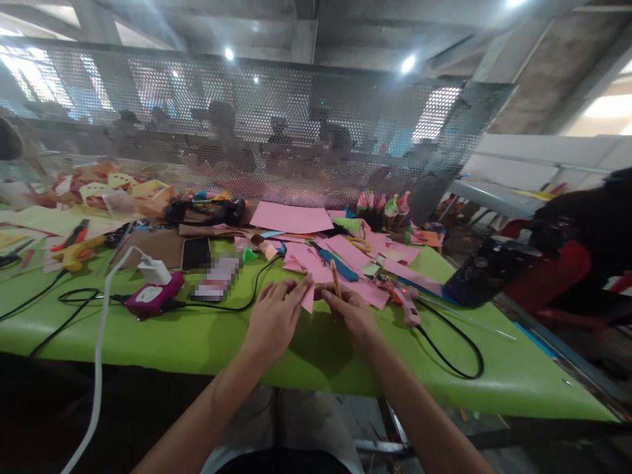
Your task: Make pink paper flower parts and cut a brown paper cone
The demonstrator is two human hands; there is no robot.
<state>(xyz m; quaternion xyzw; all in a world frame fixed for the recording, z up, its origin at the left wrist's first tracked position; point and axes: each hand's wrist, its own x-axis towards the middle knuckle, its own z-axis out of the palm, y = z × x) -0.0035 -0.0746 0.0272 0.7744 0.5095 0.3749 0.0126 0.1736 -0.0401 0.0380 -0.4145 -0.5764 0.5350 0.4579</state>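
Just above the green tabletop (207, 336), my left hand (275, 315) is closed on a small piece of pink paper (309, 298) near its fingertips. My right hand (351, 311) grips a pencil (336, 276) that points upward, and its fingers come close to the same piece of paper. Both hands nearly meet in front of a heap of pink paper (316, 266). A blue-handled tool (340, 264) lies on that heap, just beyond my hands. To the right of my right hand rests a pink glue gun (409, 308) with a black cord.
Left of my hands lie a phone (217, 278), a dark phone-like slab (196, 254) and a purple power socket (154, 294) with a white charger (154, 271). A yellow glue gun (79, 255) lies farther left. A dark cylinder (486, 270) stands right; a perforated metal screen (276, 131) rises behind.
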